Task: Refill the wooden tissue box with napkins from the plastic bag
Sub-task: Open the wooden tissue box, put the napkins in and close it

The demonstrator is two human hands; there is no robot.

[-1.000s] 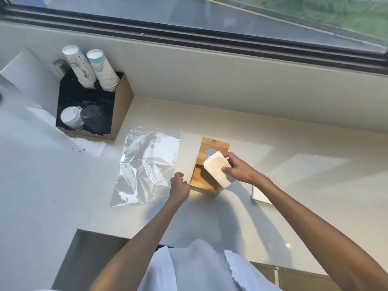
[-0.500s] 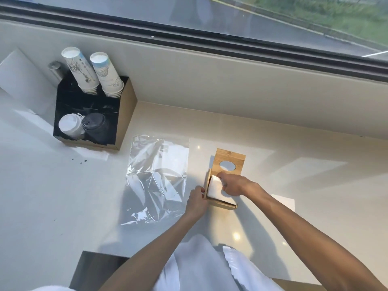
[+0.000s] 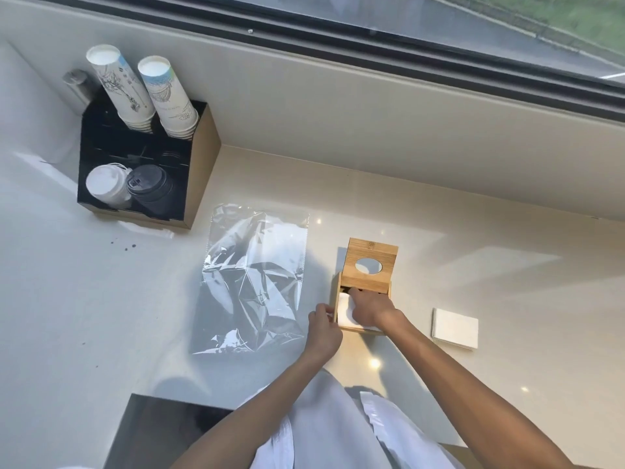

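Note:
The wooden tissue box (image 3: 341,282) sits on the pale counter with its lid (image 3: 371,257), which has a round hole, slid back toward the window. A white napkin stack (image 3: 345,313) lies inside the open box. My right hand (image 3: 370,308) reaches into the box and presses down on the napkins, its fingertips hidden inside. My left hand (image 3: 323,328) holds the box's left wall at the near corner. The clear plastic bag (image 3: 255,282) lies flat and looks empty, just left of the box.
A small stack of white napkins (image 3: 455,328) lies right of the box. A black and brown cup holder (image 3: 145,164) with paper cups and lids stands at the back left. A dark metal surface (image 3: 162,431) borders the counter's near edge. The window ledge runs behind.
My right hand has brought the napkin stack from above the box down into it and now presses on it. My left hand has kept steadying the box's left side.

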